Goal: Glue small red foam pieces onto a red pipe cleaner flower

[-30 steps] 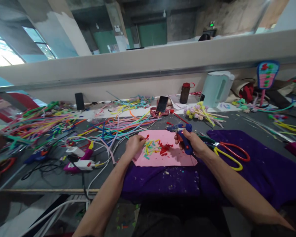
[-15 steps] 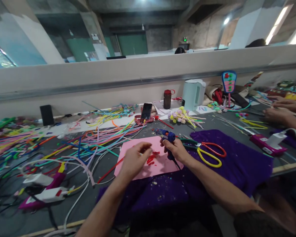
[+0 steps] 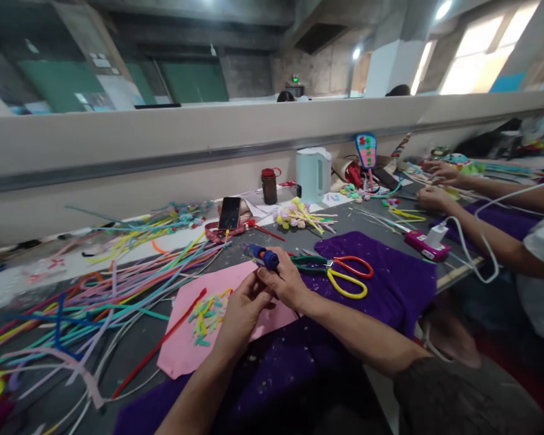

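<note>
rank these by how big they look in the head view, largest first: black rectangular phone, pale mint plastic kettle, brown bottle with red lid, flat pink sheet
1. Flat pink sheet, even partly covered
2. Pale mint plastic kettle
3. Black rectangular phone and brown bottle with red lid: too alike to rank

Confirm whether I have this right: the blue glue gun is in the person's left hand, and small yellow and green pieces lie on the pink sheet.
Wrong hand: the head view shows the blue glue gun in the right hand. Small yellow and green pieces do lie on the pink sheet.
</note>
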### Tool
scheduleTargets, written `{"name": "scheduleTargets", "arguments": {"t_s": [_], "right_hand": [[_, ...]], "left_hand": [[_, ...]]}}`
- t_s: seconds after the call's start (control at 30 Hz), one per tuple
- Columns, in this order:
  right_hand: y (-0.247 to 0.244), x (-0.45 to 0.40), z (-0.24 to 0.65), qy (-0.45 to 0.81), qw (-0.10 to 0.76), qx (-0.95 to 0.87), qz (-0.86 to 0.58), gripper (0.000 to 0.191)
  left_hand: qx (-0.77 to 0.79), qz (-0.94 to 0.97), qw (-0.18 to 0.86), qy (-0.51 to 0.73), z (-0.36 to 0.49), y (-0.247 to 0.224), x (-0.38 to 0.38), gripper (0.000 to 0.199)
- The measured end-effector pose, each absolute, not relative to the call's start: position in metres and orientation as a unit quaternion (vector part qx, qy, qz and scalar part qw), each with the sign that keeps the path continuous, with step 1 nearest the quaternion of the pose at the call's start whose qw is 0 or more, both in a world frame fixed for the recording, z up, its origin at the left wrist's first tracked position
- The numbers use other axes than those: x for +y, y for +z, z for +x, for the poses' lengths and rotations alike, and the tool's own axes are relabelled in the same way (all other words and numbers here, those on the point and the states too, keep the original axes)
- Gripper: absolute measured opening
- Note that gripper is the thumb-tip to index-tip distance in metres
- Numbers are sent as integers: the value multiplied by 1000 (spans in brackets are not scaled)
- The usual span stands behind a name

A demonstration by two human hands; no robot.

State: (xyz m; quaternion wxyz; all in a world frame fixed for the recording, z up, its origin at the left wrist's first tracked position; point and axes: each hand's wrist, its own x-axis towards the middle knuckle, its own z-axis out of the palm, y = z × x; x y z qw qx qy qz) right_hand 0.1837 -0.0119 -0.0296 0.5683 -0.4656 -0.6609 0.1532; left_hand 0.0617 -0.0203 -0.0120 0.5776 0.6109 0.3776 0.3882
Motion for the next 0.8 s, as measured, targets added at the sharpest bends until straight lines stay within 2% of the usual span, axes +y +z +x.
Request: {"name": "scheduleTargets", "arguments": {"t_s": [0.17, 0.33, 0.4, 0.6, 0.8], "right_hand": [[-27, -14, 184, 178, 537, -697, -441, 34], [-25, -16, 185, 236, 495, -711, -441, 50], [-25, -16, 185, 254, 470, -719, -444, 54], [-26, -15, 183, 192, 437, -754, -451, 46], [-38, -11, 180, 165, 424, -751, -478, 30]], "left_hand": [[390, 608, 552, 416, 56, -17, -14, 35], [369, 539, 615, 441, 45, -20, -6, 54], [366, 501, 633, 462, 42, -20, -3, 55], [373, 463, 640, 486, 39, -19, 3, 48], [429, 499, 585, 474, 39, -21, 0, 53]]}}
